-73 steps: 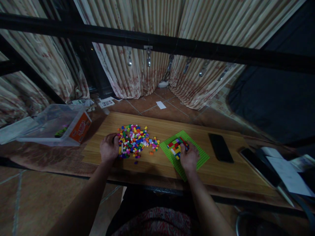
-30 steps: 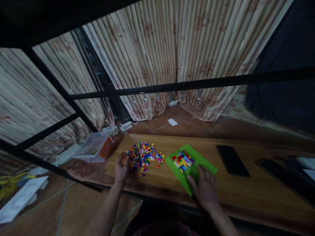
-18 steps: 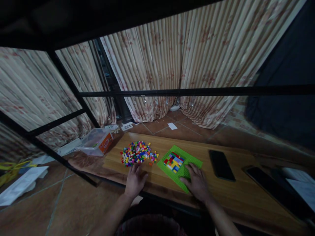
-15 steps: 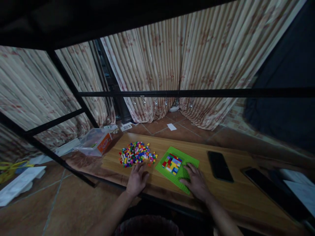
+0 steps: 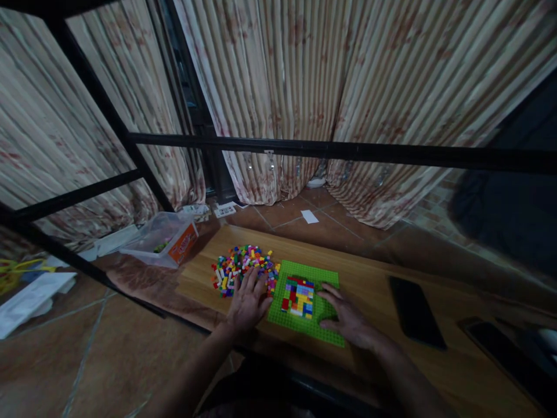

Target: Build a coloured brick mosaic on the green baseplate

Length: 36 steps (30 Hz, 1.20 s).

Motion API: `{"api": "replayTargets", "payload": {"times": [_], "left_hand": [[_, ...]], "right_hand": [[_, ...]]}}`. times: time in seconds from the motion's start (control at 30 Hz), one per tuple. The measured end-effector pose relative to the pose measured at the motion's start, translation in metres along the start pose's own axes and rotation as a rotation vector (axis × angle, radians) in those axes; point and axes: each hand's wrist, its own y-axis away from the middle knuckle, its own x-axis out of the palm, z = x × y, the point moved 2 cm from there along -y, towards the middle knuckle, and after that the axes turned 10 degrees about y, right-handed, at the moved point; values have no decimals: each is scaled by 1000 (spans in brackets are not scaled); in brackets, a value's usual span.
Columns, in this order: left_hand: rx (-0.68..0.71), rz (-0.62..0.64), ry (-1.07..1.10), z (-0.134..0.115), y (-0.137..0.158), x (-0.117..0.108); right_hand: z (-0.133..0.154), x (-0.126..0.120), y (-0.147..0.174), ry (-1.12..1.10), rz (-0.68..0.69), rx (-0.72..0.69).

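Note:
A green baseplate [image 5: 333,276] lies on the wooden board, with a patch of small bricks [image 5: 299,297] in red, yellow, white and blue set on it. My right hand [image 5: 348,319] rests at the plate's right side, fingers curved but apart, nothing visible between them. To the left of the plate is a loose pile of small coloured bricks [image 5: 235,261]. Over the near part of that pile lies my left hand [image 5: 248,299], its fingers stretched out, the thumb close to the plate's left edge. Any brick under its fingertips is hidden.
Right of the plate a black phone [image 5: 416,313] lies on the wooden board [image 5: 369,278], with another dark flat device [image 5: 500,348] farther right. A clear plastic box [image 5: 152,241] with an orange label stands left. A black metal bar [image 5: 304,146] crosses beyond the board.
My left hand has moved forward onto the brick pile. The baseplate has turned and sits straighter, with my right hand still at its right side. The head view has shifted down.

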Motion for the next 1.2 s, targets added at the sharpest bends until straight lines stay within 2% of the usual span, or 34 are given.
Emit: {"api": "replayTargets", "payload": {"times": [0.17,0.3,0.53,0.7,0.8,0.9,1.0,1.2], "left_hand": [[44,23,21,13,-10,-4],[71,0,52,17,-10,-4],[95,-55,67,16,-11,-6],[148,-111,35,21,-13,-6],[171,-162,19,25,-15,-4],[188,-166,17,19,-16,-5],[195,-85,11,3,-18,-4],[163,61,-33,-15,-35,13]], "right_hand": [[11,0,-20,-10,43,-23],[16,-1,-24,-2,37,-34],[9,-5,2,47,-37,34],[15,-8,22,68,-109,104],[12,-10,34,51,-207,145],[-1,-15,53,12,-402,258],[-21,-22,74,-4,-572,398],[-51,-34,101,46,-709,504]]}}
